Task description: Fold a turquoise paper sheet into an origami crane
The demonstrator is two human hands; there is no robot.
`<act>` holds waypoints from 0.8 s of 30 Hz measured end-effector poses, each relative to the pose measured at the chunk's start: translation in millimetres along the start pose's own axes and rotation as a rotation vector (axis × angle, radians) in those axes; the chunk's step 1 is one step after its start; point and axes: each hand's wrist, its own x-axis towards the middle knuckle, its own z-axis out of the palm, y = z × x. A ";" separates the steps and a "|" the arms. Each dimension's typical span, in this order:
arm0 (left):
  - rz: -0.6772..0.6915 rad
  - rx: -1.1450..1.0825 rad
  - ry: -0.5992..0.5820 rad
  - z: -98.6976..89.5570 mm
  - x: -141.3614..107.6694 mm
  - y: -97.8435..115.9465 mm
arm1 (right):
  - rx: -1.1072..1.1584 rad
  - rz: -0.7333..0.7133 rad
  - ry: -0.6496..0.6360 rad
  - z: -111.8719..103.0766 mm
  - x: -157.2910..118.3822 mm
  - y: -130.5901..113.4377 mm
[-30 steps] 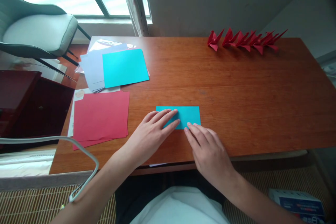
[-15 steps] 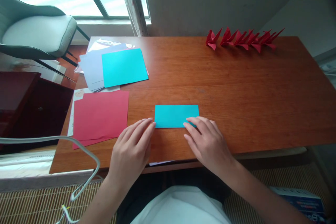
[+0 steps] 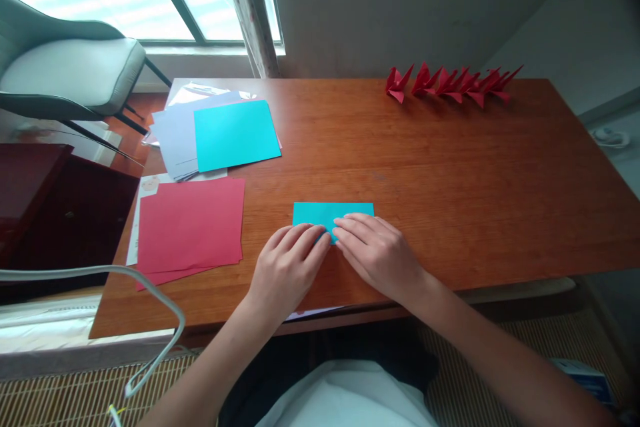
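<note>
A blue paper rectangle point(image 3: 320, 212) lies near the front edge of the wooden table, its long side running left to right. The fingertips of my left hand point(image 3: 293, 263) rest on its lower left part, with the fingers close together. My right hand point(image 3: 380, 253) lies over its lower right part, fingers flat and nearly meeting the left fingertips. Both hands cover most of the paper's near edge.
Red sheets point(image 3: 193, 223) lie at the left of the table point(image 3: 450, 180). Behind them a larger blue sheet point(image 3: 237, 135) rests on pale sheets point(image 3: 175, 137). Several red folded paper birds point(image 3: 450, 83) line the far right edge. A pale cable point(image 3: 165, 303) loops at the lower left.
My left hand has moved right, from beside the paper onto its near edge. My right hand has shifted left towards it. The whole view has tilted slightly.
</note>
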 end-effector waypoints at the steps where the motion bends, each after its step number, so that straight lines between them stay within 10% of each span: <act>1: 0.023 0.002 -0.004 0.6 0.9 -1.6 | 0.011 0.016 -0.011 -0.4 -0.4 -0.4; 15: -0.101 -0.181 0.037 -1.0 11.7 -7.2 | 0.371 0.194 0.017 -12.1 8.2 18.2; 20: -0.678 -0.782 0.191 -11.4 17.4 -10.7 | 0.972 0.621 0.167 -30.9 16.6 36.4; 24: -1.041 -1.176 0.214 -10.5 20.2 -14.8 | 1.327 0.714 0.039 -22.1 17.9 33.1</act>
